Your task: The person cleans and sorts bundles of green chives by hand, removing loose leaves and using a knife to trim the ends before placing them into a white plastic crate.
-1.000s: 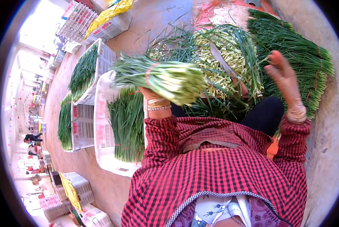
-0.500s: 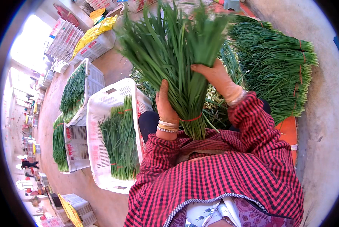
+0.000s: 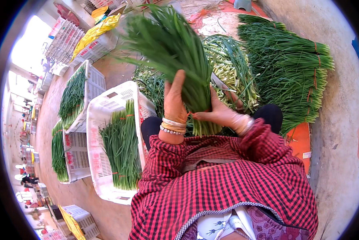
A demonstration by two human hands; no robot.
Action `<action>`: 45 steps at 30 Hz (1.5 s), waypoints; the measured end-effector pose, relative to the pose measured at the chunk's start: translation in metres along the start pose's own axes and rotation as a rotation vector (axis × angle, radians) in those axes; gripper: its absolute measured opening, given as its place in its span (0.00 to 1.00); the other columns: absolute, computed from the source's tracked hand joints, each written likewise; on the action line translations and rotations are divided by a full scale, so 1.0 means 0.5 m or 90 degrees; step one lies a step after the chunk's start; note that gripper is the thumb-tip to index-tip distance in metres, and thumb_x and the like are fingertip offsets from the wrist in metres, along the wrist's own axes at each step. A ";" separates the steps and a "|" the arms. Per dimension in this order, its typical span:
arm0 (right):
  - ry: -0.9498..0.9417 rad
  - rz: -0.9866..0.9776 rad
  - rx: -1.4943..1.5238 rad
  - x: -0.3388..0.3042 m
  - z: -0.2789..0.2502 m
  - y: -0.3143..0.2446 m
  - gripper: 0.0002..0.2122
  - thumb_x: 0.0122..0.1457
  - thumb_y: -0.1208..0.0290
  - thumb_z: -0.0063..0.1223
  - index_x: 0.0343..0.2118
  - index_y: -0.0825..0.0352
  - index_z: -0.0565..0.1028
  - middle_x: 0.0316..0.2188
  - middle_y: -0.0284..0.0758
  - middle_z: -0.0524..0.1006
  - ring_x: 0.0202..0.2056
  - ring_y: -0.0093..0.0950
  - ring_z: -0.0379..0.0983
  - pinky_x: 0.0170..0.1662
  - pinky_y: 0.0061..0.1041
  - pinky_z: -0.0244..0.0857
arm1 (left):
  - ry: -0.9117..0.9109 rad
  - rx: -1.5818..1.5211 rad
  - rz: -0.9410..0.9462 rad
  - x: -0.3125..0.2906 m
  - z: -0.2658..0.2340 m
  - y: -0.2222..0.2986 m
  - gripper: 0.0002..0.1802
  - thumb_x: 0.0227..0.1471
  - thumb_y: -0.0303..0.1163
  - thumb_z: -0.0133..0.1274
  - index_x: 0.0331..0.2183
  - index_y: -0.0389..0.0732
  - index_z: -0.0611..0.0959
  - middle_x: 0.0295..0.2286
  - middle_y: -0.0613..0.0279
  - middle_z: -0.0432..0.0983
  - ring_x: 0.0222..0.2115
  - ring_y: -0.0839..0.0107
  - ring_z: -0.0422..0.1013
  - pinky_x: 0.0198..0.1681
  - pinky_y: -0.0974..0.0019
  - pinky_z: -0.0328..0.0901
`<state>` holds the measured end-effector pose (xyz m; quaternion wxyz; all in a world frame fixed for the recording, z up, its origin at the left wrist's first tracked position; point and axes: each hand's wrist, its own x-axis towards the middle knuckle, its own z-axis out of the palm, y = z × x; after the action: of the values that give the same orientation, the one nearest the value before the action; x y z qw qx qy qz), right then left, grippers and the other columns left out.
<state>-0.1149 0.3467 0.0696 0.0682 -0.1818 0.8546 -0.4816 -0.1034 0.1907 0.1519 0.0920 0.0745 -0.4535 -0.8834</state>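
Brown floor (image 3: 73, 200) is spread across the left of the frame, and paler ground (image 3: 341, 120) is seen along the right edge. At upper left, crates are stacked (image 3: 65, 40), and beside them another is draped with a yellow sheet (image 3: 94, 34).

Near the centre, a bunch of long green-leaved stalks (image 3: 173, 56) is held at a tilt — leaves fanned toward the top, cut ends pointed down, the leaf tips blurred. It is bound low down by a red band (image 3: 204, 111). Its left side is grasped by the left hand (image 3: 174, 102), with the thumb laid up along the leaves; its lower right side is gripped by the right hand (image 3: 221, 114), with the thumb set across the stalks by the band.

Behind the right hand, a knife (image 3: 219, 83) is rested on a heap of pale cut pieces (image 3: 225, 62). Tied bunches (image 3: 287, 72) are piled at upper right, partly over an orange-red surface (image 3: 298, 146). At centre left, more tied bunches (image 3: 121, 148) are contained in a white plastic crate (image 3: 95, 138) — beyond it, two further filled crates (image 3: 94, 86) are seen.
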 end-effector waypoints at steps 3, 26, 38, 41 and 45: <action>0.006 0.040 0.424 0.011 0.016 -0.014 0.41 0.50 0.59 0.68 0.61 0.73 0.57 0.53 0.40 0.70 0.52 0.30 0.69 0.55 0.30 0.64 | -0.094 0.083 0.004 -0.002 -0.012 0.009 0.22 0.57 0.35 0.55 0.51 0.36 0.76 0.49 0.57 0.74 0.50 0.66 0.70 0.56 0.63 0.62; 0.155 0.035 0.689 0.086 -0.117 -0.058 0.21 0.50 0.73 0.67 0.47 0.70 0.74 0.40 0.35 0.79 0.39 0.28 0.77 0.47 0.27 0.71 | 0.031 -0.104 -0.161 0.087 -0.121 -0.029 0.18 0.57 0.41 0.57 0.44 0.37 0.81 0.34 0.58 0.81 0.29 0.65 0.78 0.34 0.62 0.75; 0.124 0.155 0.698 0.024 -0.137 0.016 0.27 0.50 0.71 0.70 0.52 0.65 0.69 0.43 0.31 0.76 0.44 0.27 0.74 0.48 0.28 0.70 | 0.071 -0.206 -0.257 0.087 -0.152 -0.085 0.17 0.59 0.44 0.54 0.41 0.40 0.82 0.32 0.58 0.82 0.28 0.61 0.79 0.33 0.57 0.76; 0.185 0.091 0.680 0.011 -0.130 -0.011 0.26 0.52 0.72 0.68 0.53 0.66 0.69 0.43 0.32 0.77 0.44 0.26 0.74 0.49 0.27 0.69 | 0.039 -0.215 -0.252 0.083 -0.158 -0.084 0.21 0.60 0.45 0.51 0.44 0.38 0.81 0.37 0.55 0.81 0.33 0.59 0.78 0.39 0.55 0.74; 0.107 0.109 0.660 0.008 -0.136 -0.015 0.22 0.53 0.70 0.66 0.50 0.65 0.71 0.41 0.30 0.77 0.42 0.26 0.75 0.45 0.29 0.72 | -0.013 -0.235 -0.252 0.078 -0.173 -0.086 0.24 0.62 0.47 0.48 0.49 0.37 0.78 0.44 0.52 0.79 0.41 0.56 0.77 0.48 0.52 0.72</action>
<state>-0.1368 0.3958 0.1122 0.1197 -0.0147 0.5184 -0.8466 -0.1270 0.1381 0.0648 -0.0752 0.1345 -0.2625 -0.9526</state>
